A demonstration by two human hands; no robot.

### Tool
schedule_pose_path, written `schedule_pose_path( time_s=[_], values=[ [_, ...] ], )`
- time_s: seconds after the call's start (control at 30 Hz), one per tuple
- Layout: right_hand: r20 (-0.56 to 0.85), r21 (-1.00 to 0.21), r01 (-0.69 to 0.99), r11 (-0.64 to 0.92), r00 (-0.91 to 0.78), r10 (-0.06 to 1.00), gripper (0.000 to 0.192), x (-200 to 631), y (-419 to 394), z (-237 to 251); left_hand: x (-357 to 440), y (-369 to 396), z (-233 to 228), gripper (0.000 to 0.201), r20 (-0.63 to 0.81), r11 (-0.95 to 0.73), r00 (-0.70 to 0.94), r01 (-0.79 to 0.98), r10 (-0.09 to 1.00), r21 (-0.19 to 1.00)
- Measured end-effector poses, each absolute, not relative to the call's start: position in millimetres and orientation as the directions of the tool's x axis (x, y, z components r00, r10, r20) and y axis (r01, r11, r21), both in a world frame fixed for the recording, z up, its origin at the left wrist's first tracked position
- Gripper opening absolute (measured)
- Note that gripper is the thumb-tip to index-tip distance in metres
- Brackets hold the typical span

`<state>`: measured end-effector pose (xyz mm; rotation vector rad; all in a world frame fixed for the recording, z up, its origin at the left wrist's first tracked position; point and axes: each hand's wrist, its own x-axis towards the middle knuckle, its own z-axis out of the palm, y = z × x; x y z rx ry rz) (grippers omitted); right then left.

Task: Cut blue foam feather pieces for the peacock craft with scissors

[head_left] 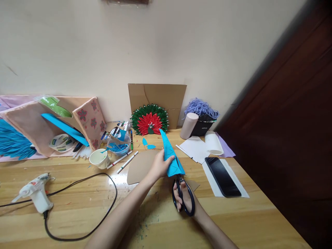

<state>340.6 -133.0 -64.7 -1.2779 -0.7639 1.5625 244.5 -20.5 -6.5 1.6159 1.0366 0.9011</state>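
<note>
Blue paper [169, 157] is clamped in our left hand [161, 165] above the table [220, 218]. Our right hand [184, 192] grips dark-handled scissors [192, 204] at the paper's lower edge. The paper tapers upward, creased

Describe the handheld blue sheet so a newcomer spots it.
On the wooden table, find the upright cardboard panel. Nearer the camera, the left hand holds the blue sheet; the scissors in the right hand meet its edge. Unlike the small blue pieces lying nearby, it is larger, tapered and held.
</note>
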Motion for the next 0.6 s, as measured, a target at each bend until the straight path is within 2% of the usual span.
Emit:
schedule_pose_path(
  time_s=[0.3,0.6],
  values=[
    [-0.316,-0.911,-0.262,-0.319,-0.052,0.947,0.078,343.9,-135.4,-66.7,243.8,-21.4,-4.1,0.021,0.034,-0.134,0.405,0.221,0.914,0.966],
    [-0.272,-0.93,-0.254,-0.265,-0.007,0.962,0.078,344.2,-135.3,-63.4,249.2,-24.7,-10.2,0.021,0.003,-0.086,0.416,0.181,0.909,0.98]
  ],
)
